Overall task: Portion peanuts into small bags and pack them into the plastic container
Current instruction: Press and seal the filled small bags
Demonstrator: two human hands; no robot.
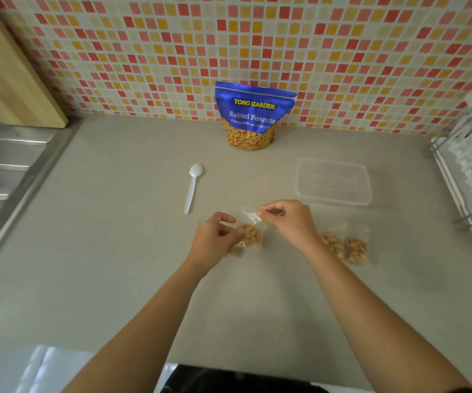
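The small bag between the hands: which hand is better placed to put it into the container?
Probably the right hand: it pinches the top of the small bag, and the plastic container lies beyond it. The left hand is farther away.

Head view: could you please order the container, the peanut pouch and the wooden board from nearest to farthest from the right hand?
1. The container, just beyond the right hand, slightly right.
2. The pouch, farther back, near the centre.
3. The board, far off at the back left.
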